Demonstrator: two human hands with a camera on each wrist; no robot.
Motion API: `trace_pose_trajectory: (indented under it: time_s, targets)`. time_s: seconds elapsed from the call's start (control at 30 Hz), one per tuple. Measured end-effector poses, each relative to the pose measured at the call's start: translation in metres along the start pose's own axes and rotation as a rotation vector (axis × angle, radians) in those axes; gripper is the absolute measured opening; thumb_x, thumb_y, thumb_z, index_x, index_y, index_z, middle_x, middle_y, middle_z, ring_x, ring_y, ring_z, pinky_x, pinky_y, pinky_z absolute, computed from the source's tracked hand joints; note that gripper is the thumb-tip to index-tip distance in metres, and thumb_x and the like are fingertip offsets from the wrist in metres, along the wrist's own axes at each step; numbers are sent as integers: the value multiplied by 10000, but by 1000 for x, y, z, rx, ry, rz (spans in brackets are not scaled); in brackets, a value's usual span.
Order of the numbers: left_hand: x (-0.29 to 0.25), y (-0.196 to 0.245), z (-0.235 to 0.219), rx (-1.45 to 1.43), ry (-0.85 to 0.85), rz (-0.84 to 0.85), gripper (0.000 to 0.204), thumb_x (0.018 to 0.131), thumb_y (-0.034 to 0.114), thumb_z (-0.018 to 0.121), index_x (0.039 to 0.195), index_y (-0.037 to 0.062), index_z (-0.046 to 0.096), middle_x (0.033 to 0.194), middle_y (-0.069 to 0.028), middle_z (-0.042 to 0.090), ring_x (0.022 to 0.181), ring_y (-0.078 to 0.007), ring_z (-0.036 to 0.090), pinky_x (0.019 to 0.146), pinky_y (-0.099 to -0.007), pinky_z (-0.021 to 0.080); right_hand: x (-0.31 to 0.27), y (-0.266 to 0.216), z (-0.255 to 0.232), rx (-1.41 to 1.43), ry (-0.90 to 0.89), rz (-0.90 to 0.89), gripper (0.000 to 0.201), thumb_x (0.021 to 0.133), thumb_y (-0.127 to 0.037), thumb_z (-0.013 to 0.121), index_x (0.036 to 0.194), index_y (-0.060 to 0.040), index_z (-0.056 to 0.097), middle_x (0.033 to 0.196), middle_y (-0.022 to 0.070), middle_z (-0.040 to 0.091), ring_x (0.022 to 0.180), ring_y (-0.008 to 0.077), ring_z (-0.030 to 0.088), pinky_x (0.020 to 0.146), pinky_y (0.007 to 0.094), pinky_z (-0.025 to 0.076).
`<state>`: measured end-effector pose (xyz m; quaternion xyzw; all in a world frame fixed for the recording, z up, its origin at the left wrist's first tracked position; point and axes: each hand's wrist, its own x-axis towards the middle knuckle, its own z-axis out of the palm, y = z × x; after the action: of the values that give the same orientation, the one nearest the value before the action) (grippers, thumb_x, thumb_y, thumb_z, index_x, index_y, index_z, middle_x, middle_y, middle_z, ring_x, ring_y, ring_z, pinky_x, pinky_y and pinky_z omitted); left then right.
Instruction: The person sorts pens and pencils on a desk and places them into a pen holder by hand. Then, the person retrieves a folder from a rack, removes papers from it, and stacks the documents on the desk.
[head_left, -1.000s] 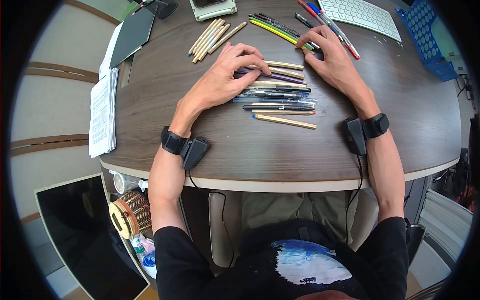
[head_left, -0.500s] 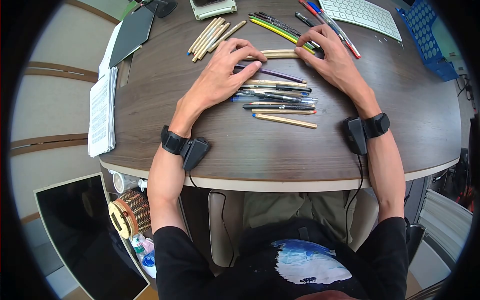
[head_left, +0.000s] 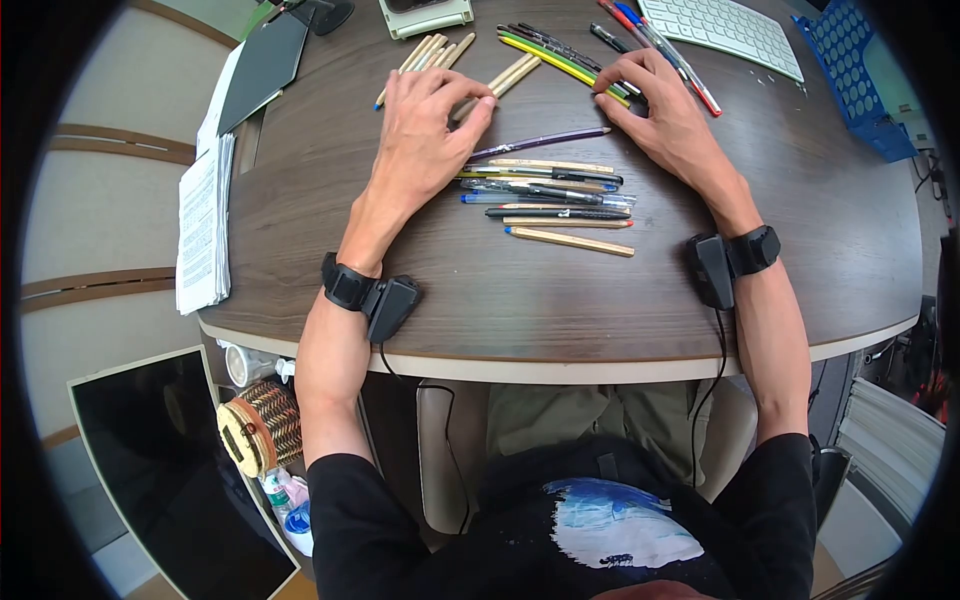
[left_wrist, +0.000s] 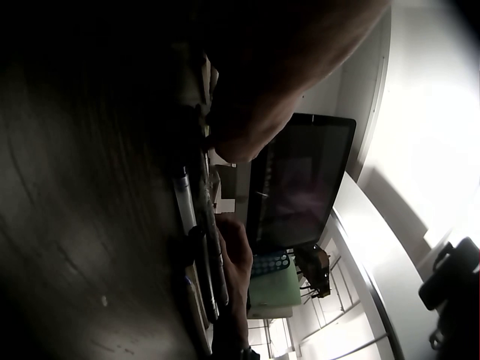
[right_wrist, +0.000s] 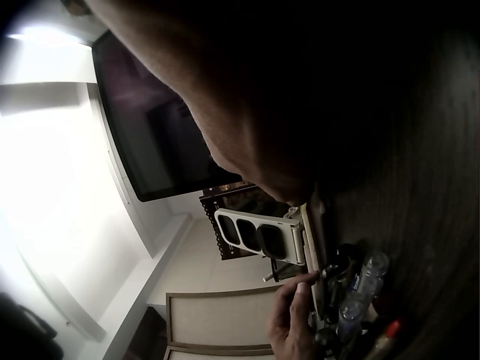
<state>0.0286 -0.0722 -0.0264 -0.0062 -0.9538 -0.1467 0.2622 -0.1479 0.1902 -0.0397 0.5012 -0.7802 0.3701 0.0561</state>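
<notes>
In the head view my left hand [head_left: 428,125] pinches two plain wooden pencils [head_left: 512,82] between thumb and fingers. They slant up to the right, and their near ends are hidden by the hand. Just beyond lies a bundle of similar pencils [head_left: 418,58]. My right hand [head_left: 662,118] rests loosely curled at the lower ends of a yellow pencil [head_left: 555,62] and a green one, beside several black pens. Below the left fingers a purple pencil [head_left: 545,141] lies tilted. Under it is a row of pens and pencils, including a black pen [head_left: 560,213] and a blue-tipped pencil [head_left: 575,243].
Red and blue pens [head_left: 680,65] lie beyond the right hand, near a white keyboard [head_left: 720,35] and a blue perforated holder [head_left: 855,80]. A paper stack [head_left: 207,230] sits at the left edge. A pale stand [head_left: 427,18] is at the back.
My left hand has drawn two wooden pencils off the top of the row, away to the upper left, and they have turned to a slant. The purple pencil has tilted. My right hand stays put.
</notes>
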Motion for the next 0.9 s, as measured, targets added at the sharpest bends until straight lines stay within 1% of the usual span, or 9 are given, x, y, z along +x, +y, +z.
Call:
trace_pose_trajectory:
  time_s: [0.13, 0.2, 0.23, 0.37, 0.43, 0.47, 0.57, 0.7, 0.9]
  targets:
    - [-3, -9, 3, 51, 52, -90, 220, 1030, 281, 716, 1121, 110, 820, 1137, -61, 740, 1091, -263, 599, 1076, -402, 419, 1, 0, 1, -10, 5, -7, 184, 1010, -218, 752, 1135, -83, 750, 1193, 96, 633, 1089, 256, 602, 929, 408, 505]
    - [-2, -7, -1, 49, -4, -251, 260, 1007, 321, 707, 1111, 111, 818, 1166, -79, 744, 1204, -301, 600, 1231, -595, 301, -1, -1, 1, -15, 17, -22, 184, 1010, -217, 753, 1136, -83, 751, 1190, 97, 632, 1084, 256, 601, 926, 409, 505]
    - [-3, -9, 1, 68, 10, -256, 250, 989, 315, 712, 1101, 115, 812, 1151, -79, 742, 1204, -303, 599, 1217, -611, 308, -1, -3, 0, -9, 3, 4, 185, 1009, -217, 752, 1136, -83, 751, 1187, 99, 634, 1084, 257, 603, 927, 410, 505]
    - [-4, -8, 2, 189, 55, -234, 228, 972, 291, 723, 1090, 114, 805, 1158, -73, 726, 1188, -304, 611, 1198, -602, 343, 0, 0, 1, -15, 4, 3, 188, 1010, -222, 750, 1135, -83, 753, 1190, 98, 634, 1085, 252, 603, 927, 412, 505]
    - [-1, -5, -1, 31, 75, -103, 197, 971, 238, 710, 1082, 101, 797, 1179, -65, 703, 1149, -283, 619, 1144, -514, 421, -1, 0, 1, -16, 1, 8, 193, 1011, -230, 752, 1134, -82, 754, 1191, 98, 635, 1088, 252, 604, 929, 413, 506]
    - [1, -3, -1, 30, 77, -102, 197, 971, 238, 710, 1082, 101, 797, 1179, -65, 703, 1149, -283, 619, 1144, -514, 421, 0, 0, 0, -18, -1, 9, 199, 1012, -238, 754, 1134, -82, 754, 1192, 98, 636, 1091, 252, 605, 931, 414, 507]
    - [1, 11, -3, -401, -166, -38, 160, 967, 74, 668, 1078, 61, 782, 1146, -61, 705, 1154, -241, 624, 1009, -374, 512, 0, 1, 0, -16, -7, 11, 227, 1020, -279, 762, 1140, -86, 758, 1195, 103, 636, 1104, 258, 606, 941, 413, 511]
    - [3, 16, -4, -325, -286, 59, 155, 968, 72, 664, 1058, 68, 790, 1147, -60, 706, 1133, -248, 621, 1054, -392, 496, 1, 3, 2, -41, 3, 3, 269, 1023, -337, 770, 1121, -87, 769, 1199, 112, 637, 1131, 267, 610, 954, 415, 517]
    - [1, 11, -2, -163, -241, 37, 218, 1024, 158, 623, 1157, 94, 783, 1184, -59, 715, 1227, -263, 626, 1167, -457, 418, 0, -2, 1, -41, -7, 32, 391, 953, -459, 838, 1069, -88, 788, 1229, 118, 630, 1187, 288, 610, 994, 428, 522]
